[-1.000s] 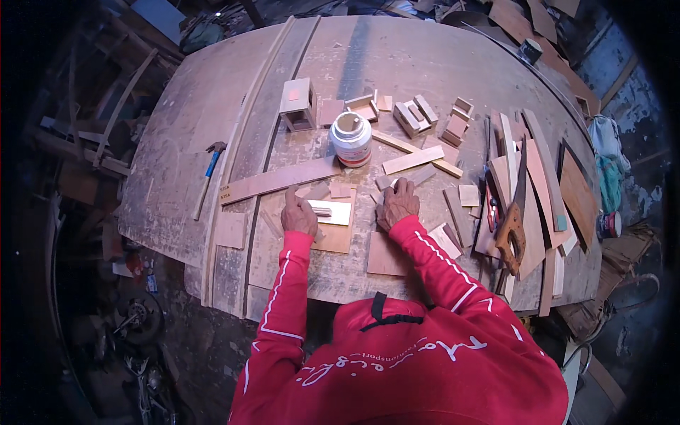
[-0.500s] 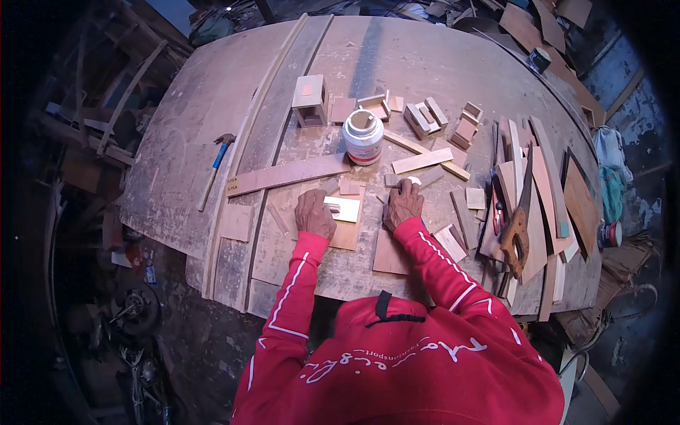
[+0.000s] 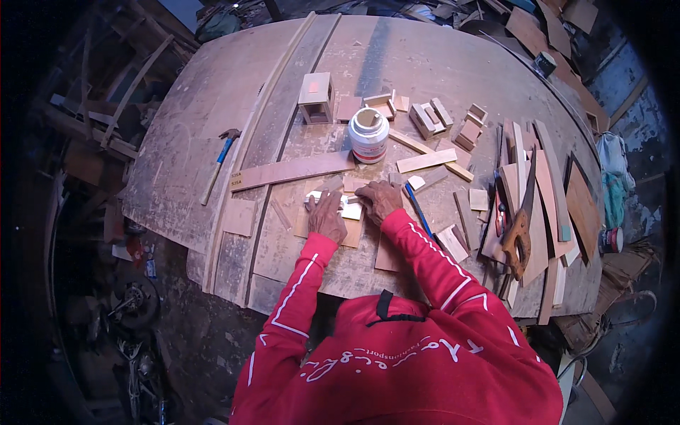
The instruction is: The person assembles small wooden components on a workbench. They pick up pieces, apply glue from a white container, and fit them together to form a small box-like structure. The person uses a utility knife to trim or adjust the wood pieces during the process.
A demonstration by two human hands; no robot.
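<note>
Wood piece, pale and flat, lay on the bench between my hands, just below the white glue tub. My left hand pressed on its left end, fingers bent over it. My right hand gripped its right edge, fingers curled. A long strip lay beyond; a saw rested well to the right.
</note>
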